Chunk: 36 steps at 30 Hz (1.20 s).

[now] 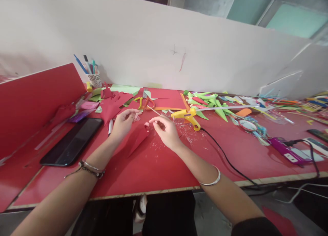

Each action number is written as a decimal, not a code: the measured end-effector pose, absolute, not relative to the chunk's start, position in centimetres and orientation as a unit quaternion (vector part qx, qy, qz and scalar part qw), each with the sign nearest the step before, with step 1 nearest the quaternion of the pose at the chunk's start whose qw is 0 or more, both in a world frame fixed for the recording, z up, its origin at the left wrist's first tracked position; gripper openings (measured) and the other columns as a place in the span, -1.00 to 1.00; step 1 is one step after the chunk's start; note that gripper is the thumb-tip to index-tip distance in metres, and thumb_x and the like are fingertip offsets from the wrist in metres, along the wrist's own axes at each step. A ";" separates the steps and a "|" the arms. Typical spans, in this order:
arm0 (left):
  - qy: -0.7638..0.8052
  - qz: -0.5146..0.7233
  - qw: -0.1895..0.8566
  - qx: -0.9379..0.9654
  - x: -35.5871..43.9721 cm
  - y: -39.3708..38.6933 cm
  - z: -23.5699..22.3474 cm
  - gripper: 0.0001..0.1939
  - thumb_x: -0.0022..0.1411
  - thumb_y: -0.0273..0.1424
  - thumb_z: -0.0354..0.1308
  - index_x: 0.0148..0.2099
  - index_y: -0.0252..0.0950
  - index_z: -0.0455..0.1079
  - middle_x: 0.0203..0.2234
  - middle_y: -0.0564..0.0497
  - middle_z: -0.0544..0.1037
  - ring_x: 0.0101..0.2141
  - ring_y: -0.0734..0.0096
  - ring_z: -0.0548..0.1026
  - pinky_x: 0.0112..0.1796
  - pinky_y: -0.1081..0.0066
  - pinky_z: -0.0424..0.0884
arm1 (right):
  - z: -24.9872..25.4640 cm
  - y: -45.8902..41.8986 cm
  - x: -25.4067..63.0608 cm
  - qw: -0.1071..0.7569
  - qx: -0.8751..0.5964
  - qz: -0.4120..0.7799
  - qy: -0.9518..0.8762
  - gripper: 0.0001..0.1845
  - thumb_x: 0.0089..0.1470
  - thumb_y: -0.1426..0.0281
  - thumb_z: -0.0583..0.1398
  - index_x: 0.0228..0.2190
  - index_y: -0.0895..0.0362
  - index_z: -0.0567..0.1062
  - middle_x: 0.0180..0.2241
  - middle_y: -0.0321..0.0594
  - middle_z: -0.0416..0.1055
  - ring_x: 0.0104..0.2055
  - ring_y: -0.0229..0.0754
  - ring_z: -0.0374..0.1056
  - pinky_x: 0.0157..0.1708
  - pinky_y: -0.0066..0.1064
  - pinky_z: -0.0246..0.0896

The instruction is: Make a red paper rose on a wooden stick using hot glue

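Over the middle of the table, my left hand [124, 122] is open, its fingers curved and nothing visible in them. My right hand [166, 129] faces it, thumb and forefinger apart. Close to its forefinger tip is a small curl of red paper [147, 126]; whether they touch I cannot tell. Below the curl is a pointed piece of red paper [138, 140]. A thin pale stick [153, 110] runs down behind my right hand, its lower end hidden. Just right of that hand stands a yellow glue gun [188, 117]. Orange-handled scissors [148, 102] lie behind.
A black phone [73, 142] and a marker [110, 127] lie left, near red paper scraps [112, 104] and a pen cup [94, 79]. Green paper cones [211, 101] sit back right. The glue gun's black cord [225, 157] trails toward a purple power strip [289, 150].
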<state>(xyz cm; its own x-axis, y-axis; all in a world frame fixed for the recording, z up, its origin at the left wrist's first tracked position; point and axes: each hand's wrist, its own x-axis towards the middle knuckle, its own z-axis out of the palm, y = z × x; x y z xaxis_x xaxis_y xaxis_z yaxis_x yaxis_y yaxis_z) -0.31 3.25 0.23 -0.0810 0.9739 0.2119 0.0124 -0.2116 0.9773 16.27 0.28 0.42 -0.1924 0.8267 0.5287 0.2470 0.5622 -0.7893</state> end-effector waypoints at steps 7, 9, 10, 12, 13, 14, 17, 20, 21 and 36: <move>0.421 0.576 0.574 0.402 -0.2 3.0 1.4 -0.84 -0.11 -0.53 -0.05 -0.39 -0.35 0.28 -0.72 0.21 0.10 -0.74 0.70 -0.02 -0.71 0.62 -0.08 | 0.0 0.7 16.1 0.524 -0.387 0.321 -0.687 -0.89 -0.05 0.43 0.10 -0.43 0.11 0.43 -0.43 -0.28 0.29 -0.41 -0.31 0.27 -0.45 -0.49 0.23; 0.426 0.558 0.584 0.408 -0.4 3.0 1.5 -0.91 -0.11 -0.52 -0.05 -0.46 -0.32 0.24 -0.75 0.23 -0.02 -0.76 0.69 -0.09 -0.73 0.60 -0.15 | 0.0 0.8 16.1 0.527 -0.386 0.348 -0.672 -0.87 -0.04 0.42 0.09 -0.40 0.11 0.43 -0.40 -0.27 0.29 -0.40 -0.32 0.30 -0.44 -0.49 0.25; 0.432 0.548 0.581 0.418 -0.5 3.0 1.5 -0.95 -0.10 -0.51 -0.05 -0.49 -0.31 0.22 -0.76 0.24 -0.06 -0.77 0.68 -0.12 -0.73 0.58 -0.17 | 0.0 0.8 16.1 0.527 -0.386 0.359 -0.666 -0.86 -0.03 0.42 0.08 -0.39 0.11 0.43 -0.38 -0.26 0.30 -0.40 -0.32 0.31 -0.45 -0.49 0.25; 0.459 0.532 0.549 0.453 -0.7 3.1 1.5 -0.95 -0.06 -0.45 -0.05 -0.52 -0.29 0.21 -0.77 0.23 -0.08 -0.78 0.66 -0.13 -0.72 0.56 -0.17 | 0.0 0.8 16.1 0.524 -0.388 0.372 -0.660 -0.83 0.00 0.41 0.06 -0.37 0.10 0.44 -0.35 -0.24 0.31 -0.43 -0.34 0.31 -0.47 -0.50 0.26; 0.481 0.524 0.514 0.480 -0.7 3.0 1.4 -0.90 -0.03 -0.41 -0.06 -0.52 -0.29 0.23 -0.78 0.22 -0.05 -0.78 0.65 -0.10 -0.72 0.55 -0.14 | 0.1 0.7 16.2 0.523 -0.389 0.375 -0.660 -0.82 0.01 0.41 0.05 -0.36 0.10 0.44 -0.34 -0.24 0.31 -0.45 -0.35 0.31 -0.47 -0.50 0.26; 0.507 0.511 0.464 0.516 -0.8 2.9 1.5 -0.84 0.01 -0.36 -0.07 -0.52 -0.29 0.26 -0.79 0.19 0.01 -0.77 0.62 -0.03 -0.70 0.54 -0.10 | 0.1 0.7 16.2 0.522 -0.388 0.374 -0.661 -0.82 0.01 0.41 0.04 -0.35 0.10 0.44 -0.33 -0.24 0.31 -0.46 -0.36 0.30 -0.47 -0.50 0.26; 0.589 0.424 0.248 0.642 -0.8 2.3 1.8 -0.72 0.06 -0.19 -0.07 -0.40 -0.26 0.36 -0.63 0.06 0.39 -0.60 0.44 0.31 -0.57 0.50 0.12 | 0.1 0.7 16.3 0.523 -0.387 0.358 -0.669 -0.79 0.02 0.43 0.04 -0.32 0.10 0.45 -0.35 -0.24 0.30 -0.46 -0.36 0.29 -0.46 -0.50 0.25; 0.637 0.302 0.093 0.703 -0.8 1.6 2.3 -0.58 0.02 -0.03 -0.04 -0.20 -0.20 0.33 -0.29 -0.04 0.49 -0.32 0.20 0.42 -0.43 0.43 0.20 | 0.0 0.8 16.4 0.534 -0.394 0.330 -0.671 -0.76 0.03 0.42 0.03 -0.26 0.09 0.45 -0.35 -0.22 0.30 -0.42 -0.33 0.27 -0.43 -0.47 0.25; 0.646 0.267 0.074 0.711 -0.8 1.5 2.3 -0.54 0.00 0.01 -0.04 -0.17 -0.19 0.31 -0.24 -0.05 0.48 -0.27 0.15 0.42 -0.41 0.41 0.21 | -0.1 0.8 16.4 0.539 -0.396 0.325 -0.668 -0.75 0.04 0.41 0.04 -0.25 0.08 0.45 -0.34 -0.22 0.30 -0.41 -0.32 0.27 -0.42 -0.46 0.26; 0.587 0.082 0.138 0.794 -1.0 1.7 0.1 -0.73 -0.08 -0.17 0.06 -0.41 -0.26 0.26 -0.40 -0.09 0.44 -0.39 0.16 0.43 -0.47 0.39 0.21 | -0.4 0.9 16.2 0.548 -0.391 0.373 -0.639 -0.85 -0.01 0.34 0.10 -0.36 0.11 0.40 -0.42 -0.25 0.37 -0.38 -0.28 0.34 -0.36 -0.39 0.31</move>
<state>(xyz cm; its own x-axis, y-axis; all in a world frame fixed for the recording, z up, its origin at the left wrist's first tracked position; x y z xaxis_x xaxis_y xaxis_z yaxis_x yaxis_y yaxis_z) -0.99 1.73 0.06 0.2972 0.9543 -0.0321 0.9094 -0.2727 0.3142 16.22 0.95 -0.42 -0.0939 0.9077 0.4090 0.0908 0.4169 -0.9044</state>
